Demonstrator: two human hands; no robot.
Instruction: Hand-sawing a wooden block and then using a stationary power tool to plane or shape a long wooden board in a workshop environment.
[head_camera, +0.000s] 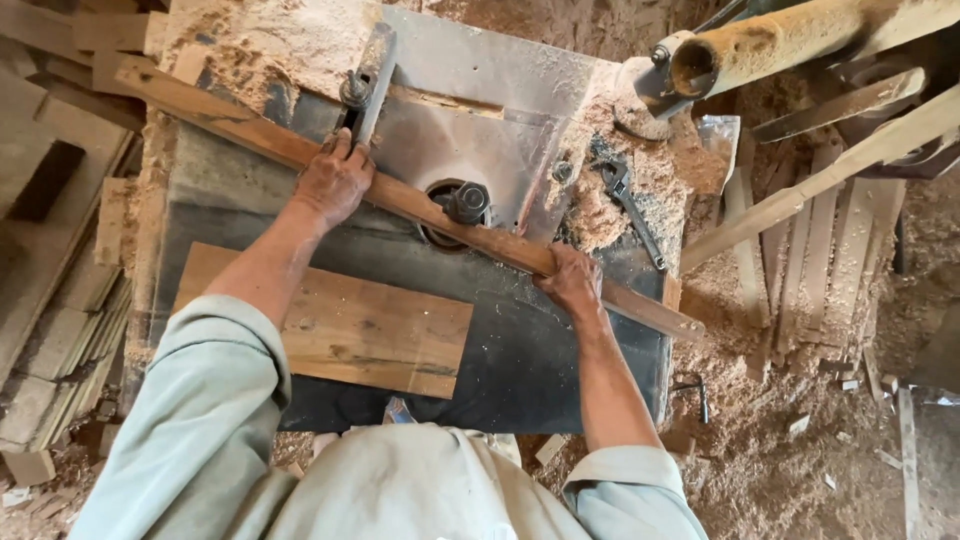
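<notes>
A long narrow wooden strip (420, 205) lies diagonally across a dark metal machine table (520, 340), from upper left to lower right. My left hand (333, 180) presses down on the strip near a metal fence (368, 80). My right hand (572, 280) grips the strip farther right, close to its lower end. Between my hands, a round cutter spindle (468, 202) rises from a hole in the table and touches the strip's far edge.
A flat wooden board (350, 325) rests on the table in front of me. A wrench (628, 200) lies in sawdust at the right. Sawdust piles cover the table's back and floor. Wooden slats (810, 250) and a rusty pipe (780, 40) stand right; stacked planks (60, 280) left.
</notes>
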